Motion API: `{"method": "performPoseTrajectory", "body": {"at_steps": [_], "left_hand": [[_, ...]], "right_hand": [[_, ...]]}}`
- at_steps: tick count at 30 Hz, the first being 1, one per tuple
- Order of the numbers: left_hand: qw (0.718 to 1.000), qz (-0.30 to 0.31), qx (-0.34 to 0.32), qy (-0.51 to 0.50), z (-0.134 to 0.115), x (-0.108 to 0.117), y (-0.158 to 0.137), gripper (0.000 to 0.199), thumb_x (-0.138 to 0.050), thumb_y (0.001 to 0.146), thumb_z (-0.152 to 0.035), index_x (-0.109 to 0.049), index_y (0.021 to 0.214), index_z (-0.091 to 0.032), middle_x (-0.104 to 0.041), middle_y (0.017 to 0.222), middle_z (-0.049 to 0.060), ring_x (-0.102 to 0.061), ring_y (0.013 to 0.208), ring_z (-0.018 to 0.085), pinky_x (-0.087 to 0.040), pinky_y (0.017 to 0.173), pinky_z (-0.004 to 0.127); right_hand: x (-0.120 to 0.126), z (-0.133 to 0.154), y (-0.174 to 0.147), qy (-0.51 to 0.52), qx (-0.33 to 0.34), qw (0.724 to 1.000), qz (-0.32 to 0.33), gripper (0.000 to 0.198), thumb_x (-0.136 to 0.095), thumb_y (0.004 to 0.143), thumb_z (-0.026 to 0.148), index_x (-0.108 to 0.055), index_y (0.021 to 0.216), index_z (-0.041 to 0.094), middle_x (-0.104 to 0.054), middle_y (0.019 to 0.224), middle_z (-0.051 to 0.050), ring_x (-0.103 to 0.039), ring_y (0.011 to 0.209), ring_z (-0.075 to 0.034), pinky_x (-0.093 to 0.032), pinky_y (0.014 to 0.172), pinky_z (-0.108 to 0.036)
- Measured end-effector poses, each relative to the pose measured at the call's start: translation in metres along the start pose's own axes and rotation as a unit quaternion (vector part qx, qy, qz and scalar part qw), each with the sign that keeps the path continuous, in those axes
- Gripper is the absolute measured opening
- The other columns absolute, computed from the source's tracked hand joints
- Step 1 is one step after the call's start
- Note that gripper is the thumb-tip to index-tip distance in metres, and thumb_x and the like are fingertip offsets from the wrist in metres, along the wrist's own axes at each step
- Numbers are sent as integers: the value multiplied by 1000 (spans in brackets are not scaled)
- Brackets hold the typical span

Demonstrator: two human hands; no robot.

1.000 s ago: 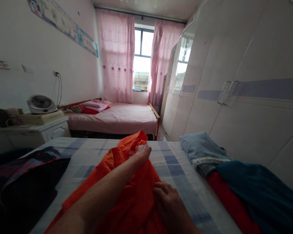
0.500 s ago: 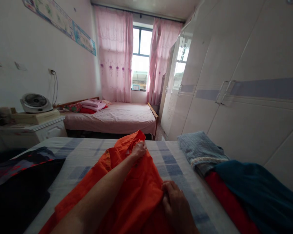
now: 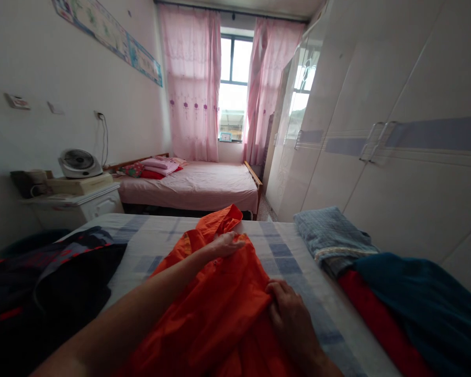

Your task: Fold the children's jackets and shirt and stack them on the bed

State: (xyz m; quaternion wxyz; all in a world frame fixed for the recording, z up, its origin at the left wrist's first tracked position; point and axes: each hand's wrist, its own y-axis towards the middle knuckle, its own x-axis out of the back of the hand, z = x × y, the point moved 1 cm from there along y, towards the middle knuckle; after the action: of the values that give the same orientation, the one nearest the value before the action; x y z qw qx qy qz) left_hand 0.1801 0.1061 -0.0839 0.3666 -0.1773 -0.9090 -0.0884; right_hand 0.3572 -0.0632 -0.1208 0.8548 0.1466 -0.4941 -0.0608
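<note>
A: Which step is in hand?

B: The bright orange cloth garment (image 3: 220,293) seems, as a judgement, to be being straightened and steadied. It is laid lengthwise over the white bed sheet with blue blocks (image 3: 282,251), and its looped upper end is brought to the sheet's far edge.

A: And how are the hands placed?

B: The left hand (image 3: 230,244) is rested near the upper end, its fingers extended rather than clenched, so no firm grasp is shown. The right hand (image 3: 292,314) is set at the garment's right edge with its fingers bent. Whether the edge is pinched or merely pressed cannot be told.

A: What is called for by the next move?

B: Probably a surer hold on that right edge, with the upper end kept steady. Creases could otherwise be dragged in.

A: Is anything in the way?

B: The garment is crossed by the left forearm (image 3: 141,309), and part of the cloth is hidden. On the left, space is taken by a black-and-grey garment with red trim (image 3: 76,283). On the right, a folded grey-blue textile (image 3: 333,230), a crimson cloth (image 3: 377,324) and a dark teal garment (image 3: 416,293) are heaped together, well apart from the orange one.
</note>
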Motion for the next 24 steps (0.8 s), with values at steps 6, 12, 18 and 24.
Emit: {"method": "performPoseTrajectory", "body": {"at_steps": [6,12,18,24], "left_hand": [[998,2,-46,44,10,6,-46,34,-47,81,-12,-59,113,-12,-68,88,3,-63,78,16,-48,70,24],[986,-66,-95,118,-6,10,-87,41,-44,84,-15,-53,124,-15,-51,132,13,-46,123,27,-33,104,40],[959,70,-167,220,-5,-3,-177,55,-44,89,-48,-38,139,-28,-28,150,7,-21,138,29,-20,111,50],[977,17,-143,159,1,10,-190,42,-32,95,-39,-50,131,-24,-48,139,4,-41,129,18,-32,109,34]], "right_hand": [[-3,-1,0,-14,-3,1000,-6,23,-40,77,9,-55,88,22,-61,100,-4,-54,94,-19,-34,80,-30],[-1,1,1,-24,-4,1000,-4,27,-39,74,6,-55,90,21,-61,100,-4,-54,93,-18,-34,80,-28],[-1,-3,1,-30,6,999,8,28,-39,75,8,-56,91,21,-60,101,-4,-55,93,-18,-34,80,-29],[1,-1,1,-48,0,998,29,28,-39,76,9,-57,94,21,-60,105,-4,-56,96,-17,-35,83,-30]]}}
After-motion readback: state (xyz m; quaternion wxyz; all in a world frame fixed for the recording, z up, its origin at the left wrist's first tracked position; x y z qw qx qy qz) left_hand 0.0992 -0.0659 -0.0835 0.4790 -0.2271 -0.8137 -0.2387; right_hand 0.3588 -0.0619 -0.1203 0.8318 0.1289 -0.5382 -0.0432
